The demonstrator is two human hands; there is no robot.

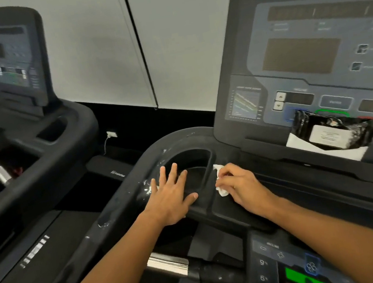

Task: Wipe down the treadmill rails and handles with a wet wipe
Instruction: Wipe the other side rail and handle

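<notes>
Your right hand (240,186) pinches a crumpled wipe (220,180) against the treadmill (126,198) console, just right of the cup holder (193,162). Left hand (171,192) lies flat, fingers spread (holding nothing), over the holder's left rim.

Count: 2 treadmills — near one (126,198), second one (43,148) to its left. 2 consoles (312,49) (13,58), one each. 2 hands: left hand (172,196), right hand (243,186). 1 wet wipe (222,190). 1 wipe pack (331,131). 1 wall outlet (112,134).
</notes>
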